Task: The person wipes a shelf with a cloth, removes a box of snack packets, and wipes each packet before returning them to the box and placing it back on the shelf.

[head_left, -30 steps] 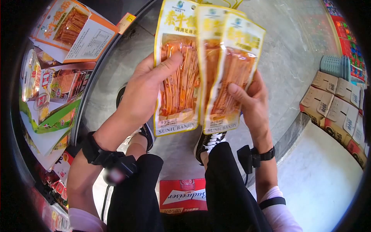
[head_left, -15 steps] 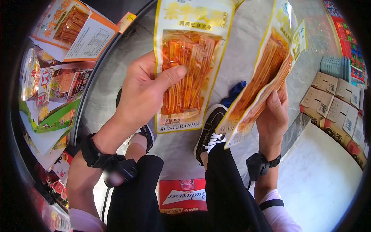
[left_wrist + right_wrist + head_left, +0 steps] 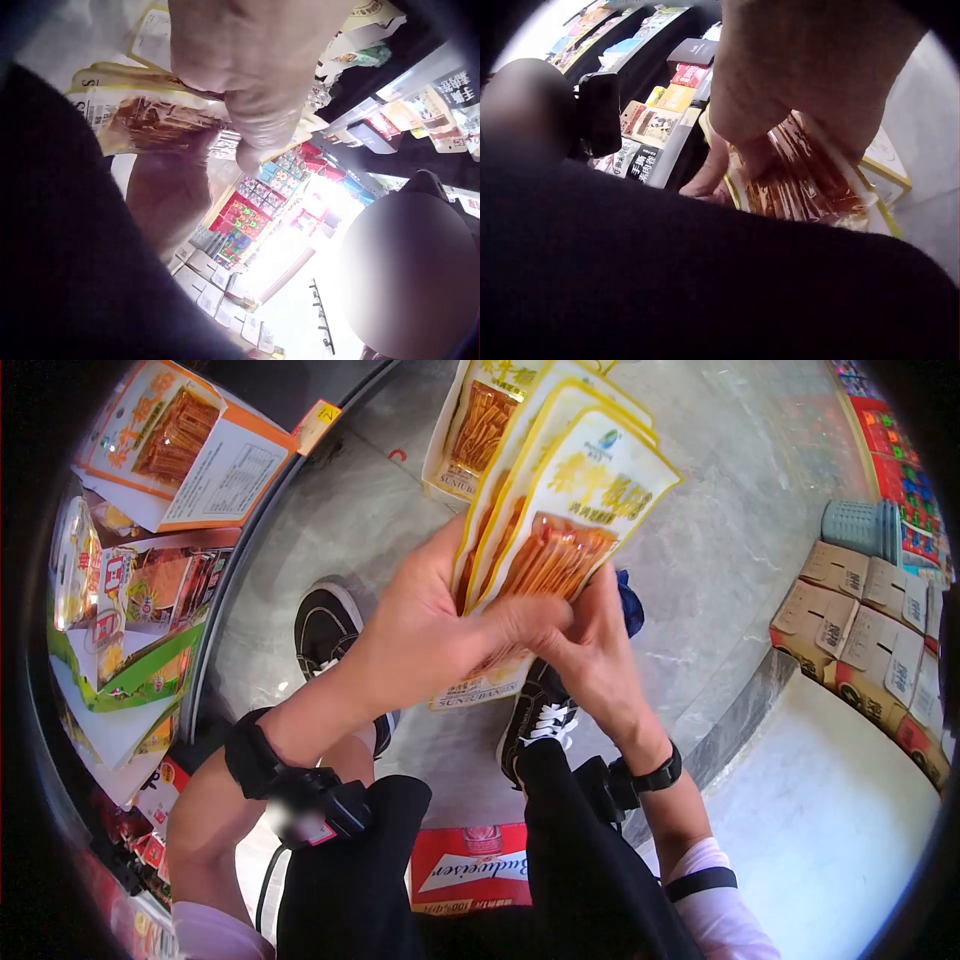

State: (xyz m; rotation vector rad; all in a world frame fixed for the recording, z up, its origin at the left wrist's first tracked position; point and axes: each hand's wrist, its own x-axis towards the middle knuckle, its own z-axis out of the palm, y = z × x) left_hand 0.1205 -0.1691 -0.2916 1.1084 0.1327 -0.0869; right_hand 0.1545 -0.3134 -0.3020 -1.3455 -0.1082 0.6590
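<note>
Several flat snack packets [image 3: 560, 560], white with yellow borders and clear windows onto reddish-brown strips, are fanned together in front of me. My left hand [image 3: 430, 615] grips the stack from the left, its thumb across the front packet. From the right, my right hand [image 3: 605, 665] holds the lower part, thumb in front and fingers behind; the two thumbs overlap in the head view. In the left wrist view the packets [image 3: 157, 124] lie between both hands. The right wrist view shows a packet's window [image 3: 802, 180] close under the hand.
Beyond the packets, a yellow-edged box [image 3: 445, 470] with a similar picture sits on the grey floor. Shelved snacks and an orange-white box [image 3: 225, 470] line the left. Cartons [image 3: 865, 630] and a blue-grey basket [image 3: 858, 530] stand at right. A red Budweiser box [image 3: 470, 865] lies between my legs.
Half a second ago the hands held packets apart; now the right hand has come left and the packets are joined in one fanned stack. The yellow-edged box beyond has come into view.
</note>
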